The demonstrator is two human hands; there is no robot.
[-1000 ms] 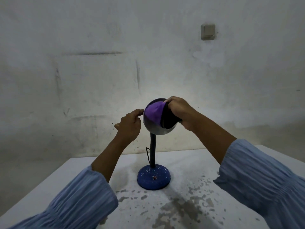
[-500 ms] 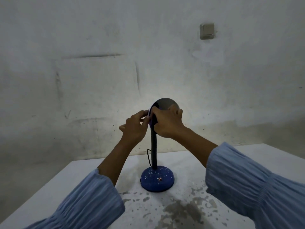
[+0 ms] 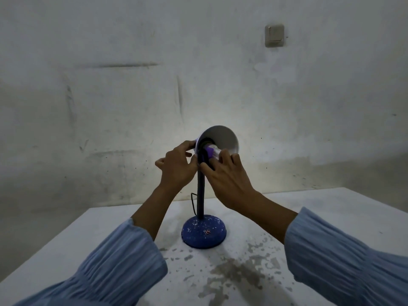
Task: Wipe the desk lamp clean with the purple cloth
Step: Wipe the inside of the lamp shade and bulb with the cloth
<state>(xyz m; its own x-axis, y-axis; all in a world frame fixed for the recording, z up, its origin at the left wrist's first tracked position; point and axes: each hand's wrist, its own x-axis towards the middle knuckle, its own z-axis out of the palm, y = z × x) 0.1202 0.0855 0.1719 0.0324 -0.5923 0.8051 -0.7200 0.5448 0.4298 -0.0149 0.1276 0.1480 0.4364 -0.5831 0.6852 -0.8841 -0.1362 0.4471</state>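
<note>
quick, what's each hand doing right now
Left hand: closed, gripping the rim of the lamp shade.
Right hand: closed on the purple cloth, pressing it inside the shade.

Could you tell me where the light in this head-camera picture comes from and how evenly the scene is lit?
Head view: the room is dim; the brightest patch is a glow on the wall behind the lamp shade, fading outward. Head view: the blue base and both sleeves sit in flat, low light, and the wide lens bends the table edges.
</note>
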